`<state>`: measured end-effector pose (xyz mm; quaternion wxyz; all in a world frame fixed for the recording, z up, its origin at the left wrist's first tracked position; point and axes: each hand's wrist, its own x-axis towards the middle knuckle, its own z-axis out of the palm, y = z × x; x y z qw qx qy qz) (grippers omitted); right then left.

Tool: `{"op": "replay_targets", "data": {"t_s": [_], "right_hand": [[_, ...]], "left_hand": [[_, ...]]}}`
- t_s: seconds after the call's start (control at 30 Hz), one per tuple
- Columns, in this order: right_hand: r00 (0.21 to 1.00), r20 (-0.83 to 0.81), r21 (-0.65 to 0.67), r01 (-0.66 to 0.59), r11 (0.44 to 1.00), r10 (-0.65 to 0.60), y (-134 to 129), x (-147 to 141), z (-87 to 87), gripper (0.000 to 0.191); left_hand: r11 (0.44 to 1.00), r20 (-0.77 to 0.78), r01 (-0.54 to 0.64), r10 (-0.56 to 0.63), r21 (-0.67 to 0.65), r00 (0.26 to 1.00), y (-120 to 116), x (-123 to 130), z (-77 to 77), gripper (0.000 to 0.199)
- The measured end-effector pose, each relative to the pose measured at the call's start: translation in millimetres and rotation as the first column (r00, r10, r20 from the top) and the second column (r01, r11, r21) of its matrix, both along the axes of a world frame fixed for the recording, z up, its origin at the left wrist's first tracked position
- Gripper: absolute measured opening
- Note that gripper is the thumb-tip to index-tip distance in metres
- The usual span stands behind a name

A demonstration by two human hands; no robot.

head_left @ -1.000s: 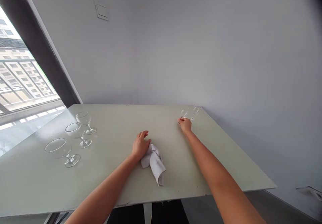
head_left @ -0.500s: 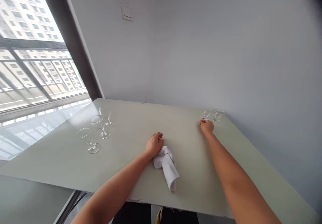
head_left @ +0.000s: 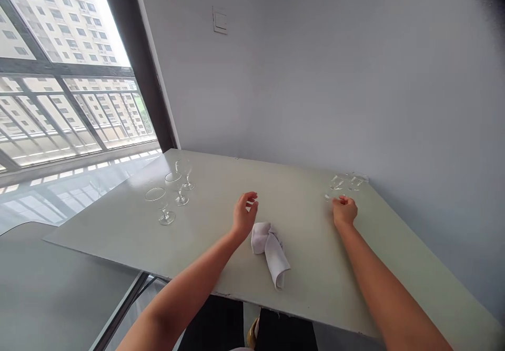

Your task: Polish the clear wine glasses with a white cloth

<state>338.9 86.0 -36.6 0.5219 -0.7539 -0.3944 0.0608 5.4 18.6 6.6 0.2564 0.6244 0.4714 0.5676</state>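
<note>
and here we are at a pale counter (head_left: 221, 182), set into the corner of the room, with glassware on both sides and a white cloth (head_left: 276, 256) in the middle. out on the right, the right hand (head_left: 344, 209) is at the end of a long reach, fingers curled nearly together by a small cluster of clear glasses (head_left: 357, 181) at the far edge. a glass foot seems to show at its fingertips, but whether they grip it or just meet it, i can't tell; the curl is tight, perhaps because a thin stem or foot wants a pinch. over to the left hand (head_left: 246, 211): half open, fingers loosely bent, nothing in it that i can see, just beyond and beside the cloth without seeming to touch it, a relaxed pose that may simply balance the far reach. the cloth lies bundled, one rolled end pointing at the near edge, handy to either hand. and on the left, near the window (head_left: 71, 98), a neat row: near glass (head_left: 165, 217), middle glass (head_left: 181, 200), far glass (head_left: 189, 185), all upright on their feet, spaced apart, probably so the rims don't knock.
</note>
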Motion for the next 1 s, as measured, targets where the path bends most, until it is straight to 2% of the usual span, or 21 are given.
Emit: {"op": "replay_targets", "data": {"t_s": [0.07, 0.13, 0.2, 0.23, 0.27, 0.33, 0.37, 0.4, 0.43, 0.47, 0.5, 0.57, 0.63, 0.67, 0.77, 0.83, 0.87, 0.9, 0.93, 1.0], "right_hand": [[0.999, -0.035, -0.006, -0.018, 1.0, 0.018, -10, -6, 4.7, 0.035], [0.992, -0.073, -0.023, -0.104, 0.994, 0.102, -20, -18, 10.6, 0.035], [0.964, -0.115, -0.052, -0.248, 0.967, 0.241, -30, -37, 17.7, 0.035], [0.931, -0.147, -0.081, -0.349, 0.934, 0.335, -36, -50, 21.6, 0.037], [0.88, -0.186, -0.116, -0.462, 0.879, 0.437, -42, -64, 25.6, 0.041], [0.686, -0.304, -0.22, -0.726, 0.652, 0.661, -54, -94, 33.4, 0.052], [0.602, -0.329, -0.266, -0.798, 0.54, 0.727, -60, -109, 37.0, 0.056], [0.542, -0.314, -0.316, -0.834, 0.452, 0.78, -65, -123, 40.4, 0.058], [0.506, -0.259, -0.377, -0.837, 0.396, 0.823, -70, -136, 43.3, 0.059], [0.48, -0.175, -0.445, -0.817, 0.366, 0.859, -73, -147, 45.9, 0.058], [0.456, -0.082, -0.515, -0.78, 0.354, 0.886, -76, -157, 48.2, 0.058], [0.409, 0.069, -0.631, -0.689, 0.357, 0.91, -79, -172, 51.8, 0.054], [0.381, 0.122, -0.687, -0.634, 0.355, 0.916, -80, -181, 53.9, 0.046], [0.371, 0.111, -0.692, -0.637, 0.339, 0.922, -80, -184, 54.2, 0.04], [0.338, -0.085, -0.596, -0.771, 0.224, 0.937, -80, -185, 52.9, 0.031], [0.306, -0.319, -0.407, -0.899, 0.162, 0.897, -81, -180, 50.5, 0.031], [0.283, -0.441, -0.284, -0.944, 0.167, 0.852, -81, -176, 49.1, 0.031], [0.256, -0.552, -0.155, -0.967, 0.204, 0.794, -82, -172, 47.5, 0.03], [0.227, -0.643, -0.033, -0.962, 0.27, 0.731, -82, -168, 45.7, 0.028], [0.185, -0.77, 0.142, -0.884, 0.446, 0.61, -82, -161, 41.7, 0.02]], "left_hand": [[0.99, 0.1, -0.061, 0.048, 0.13, 0.994, -20, -12, 15.1, 0.016], [0.933, 0.212, -0.219, 0.162, 0.285, 0.964, -41, -31, 21.7, 0.012], [0.806, 0.363, -0.457, 0.325, 0.377, 0.873, -57, -56, 18.7, 0.009], [0.739, 0.423, -0.562, 0.404, 0.373, 0.811, -61, -71, 14.4, 0.014], [0.677, 0.458, -0.652, 0.486, 0.341, 0.744, -63, -87, 8.9, 0.019], [0.573, 0.453, -0.789, 0.656, 0.221, 0.604, -60, -120, -3.0, 0.026], [0.525, 0.426, -0.838, 0.731, 0.147, 0.533, -57, -136, -8.6, 0.03], [0.485, 0.391, -0.871, 0.79, 0.074, 0.473, -54, -151, -13.7, 0.035], [0.452, 0.355, -0.892, 0.833, 0.007, 0.425, -50, -164, -17.9, 0.04], [0.433, 0.319, -0.9, 0.861, -0.049, 0.397, -46, -174, -21.5, 0.045], [0.441, 0.283, -0.892, 0.872, -0.095, 0.401, -43, -182, -24.2, 0.05], [0.518, 0.209, -0.837, 0.851, -0.177, 0.483, -37, -192, -28.0, 0.059], [0.603, 0.13, -0.75, 0.795, -0.272, 0.592, -32, -197, -30.2, 0.068], [0.626, 0.095, -0.715, 0.769, -0.312, 0.632, -29, -198, -30.8, 0.071], [0.637, -0.009, -0.694, 0.734, -0.337, 0.679, -21, -203, -31.3, 0.065], [0.644, -0.061, -0.698, 0.72, -0.313, 0.692, -19, -205, -30.3, 0.05], [0.65, -0.077, -0.694, 0.71, -0.308, 0.7, -20, -205, -29.4, 0.042], [0.657, -0.085, -0.688, 0.701, -0.308, 0.708, -22, -203, -28.2, 0.037], [0.668, -0.088, -0.682, 0.692, -0.299, 0.716, -24, -200, -26.8, 0.032], [0.715, -0.109, -0.667, 0.661, -0.212, 0.743, -32, -188, -23.7, 0.027]]}}
